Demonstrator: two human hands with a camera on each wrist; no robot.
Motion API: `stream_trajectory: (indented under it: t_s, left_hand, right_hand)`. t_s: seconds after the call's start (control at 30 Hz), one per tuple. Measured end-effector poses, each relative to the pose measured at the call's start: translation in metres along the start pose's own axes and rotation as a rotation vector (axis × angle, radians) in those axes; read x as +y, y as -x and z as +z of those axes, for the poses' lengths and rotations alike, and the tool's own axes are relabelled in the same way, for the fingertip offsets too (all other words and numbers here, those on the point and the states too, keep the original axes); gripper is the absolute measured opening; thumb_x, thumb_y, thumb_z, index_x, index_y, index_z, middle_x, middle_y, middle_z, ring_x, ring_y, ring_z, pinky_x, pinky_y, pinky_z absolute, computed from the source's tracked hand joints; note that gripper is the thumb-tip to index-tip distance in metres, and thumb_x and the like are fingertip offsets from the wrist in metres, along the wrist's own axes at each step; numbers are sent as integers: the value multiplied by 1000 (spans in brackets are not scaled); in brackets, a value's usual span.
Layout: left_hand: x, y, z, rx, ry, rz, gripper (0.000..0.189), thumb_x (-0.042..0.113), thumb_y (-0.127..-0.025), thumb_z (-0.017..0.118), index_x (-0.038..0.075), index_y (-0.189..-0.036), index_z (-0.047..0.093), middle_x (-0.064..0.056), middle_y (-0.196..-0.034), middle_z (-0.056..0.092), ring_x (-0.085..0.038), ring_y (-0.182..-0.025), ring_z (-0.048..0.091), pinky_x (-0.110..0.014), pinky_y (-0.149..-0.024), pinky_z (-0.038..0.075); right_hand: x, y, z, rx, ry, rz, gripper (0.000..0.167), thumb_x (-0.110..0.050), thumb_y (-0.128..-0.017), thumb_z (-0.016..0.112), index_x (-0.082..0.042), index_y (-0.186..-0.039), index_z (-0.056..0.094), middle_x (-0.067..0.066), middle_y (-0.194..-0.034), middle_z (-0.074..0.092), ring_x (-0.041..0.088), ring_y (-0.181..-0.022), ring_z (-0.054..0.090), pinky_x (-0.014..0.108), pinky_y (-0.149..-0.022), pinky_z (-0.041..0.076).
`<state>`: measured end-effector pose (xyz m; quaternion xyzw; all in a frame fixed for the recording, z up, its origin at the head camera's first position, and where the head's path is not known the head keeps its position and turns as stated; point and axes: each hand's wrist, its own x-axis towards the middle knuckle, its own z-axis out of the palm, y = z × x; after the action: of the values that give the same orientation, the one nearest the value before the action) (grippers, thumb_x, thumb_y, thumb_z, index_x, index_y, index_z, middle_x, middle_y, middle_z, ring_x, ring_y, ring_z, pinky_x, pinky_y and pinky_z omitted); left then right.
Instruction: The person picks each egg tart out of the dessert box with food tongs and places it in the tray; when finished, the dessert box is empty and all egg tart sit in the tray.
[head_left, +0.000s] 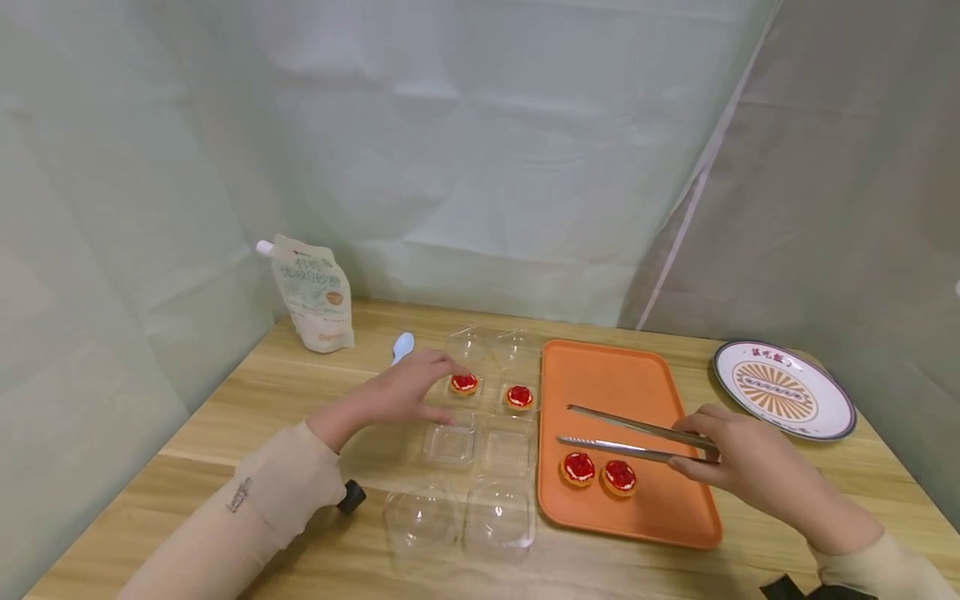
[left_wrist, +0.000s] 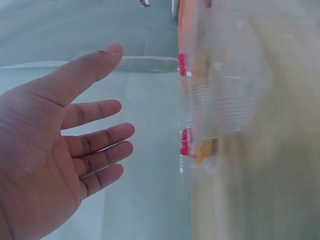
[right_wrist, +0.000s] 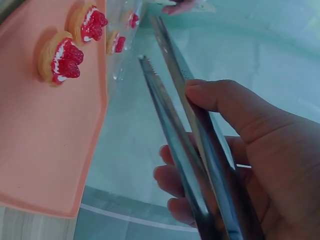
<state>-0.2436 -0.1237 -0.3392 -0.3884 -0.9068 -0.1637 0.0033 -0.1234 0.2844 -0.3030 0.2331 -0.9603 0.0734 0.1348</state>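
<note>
My right hand grips metal tongs over the orange tray. Their tips are spread apart with nothing between them. Two red-topped tarts lie on the tray just below the tongs. Palm and straight fingers of my left hand show bare in the left wrist view. In the head view that hand hovers at the clear plastic boxes, its fingers overlapping the back left compartment. One tart sits there, and another tart occupies the compartment to its right.
Open clear lids lie at the front, left of the tray. A patterned plate stands at the right. Behind my left hand are a pale blue spoon and a spouted pouch. Curtains surround the wooden table.
</note>
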Motion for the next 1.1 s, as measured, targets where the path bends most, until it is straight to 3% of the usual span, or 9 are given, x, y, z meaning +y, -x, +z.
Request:
stream_trajectory:
  t_s: [0.23,0.53,0.77,1.1]
  left_hand:
    - [5,-34,-5,-82,25,-49,63,34,-80,77,11,-134,54,-10,-137,54,-32,-132,45,-49,-110,38]
    - [5,-67,8,-175,13,-92,63,36,-83,74,11,-136,53,-9,-141,50,-30,-137,39,-48,-117,28]
    - [6,-83,19,-215,-67,-101,69,40,-80,76,10,-136,52,-12,-142,50,-32,-135,41,-49,-116,28]
    - [2,-93,36,-211,-74,-81,70,40,-78,78,5,-133,55,-14,-137,53,-33,-134,41,-50,-118,22]
  right_hand:
    - [-1,-23,-1,-28,13,17,30,-31,-75,80,-13,-96,71,-10,-76,56,-4,-59,42,19,-50,38]
    - [1,-56,8,-74,22,-2,26,-30,-76,79,-13,-94,70,-4,-81,63,3,-61,47,22,-53,40]
    - [4,-80,14,-137,35,-24,26,-30,-78,79,-11,-94,71,0,-85,67,7,-64,52,26,-57,46]
    - [6,-101,22,-216,34,-64,24,-32,-80,76,-11,-91,72,1,-81,68,7,-64,52,27,-58,46]
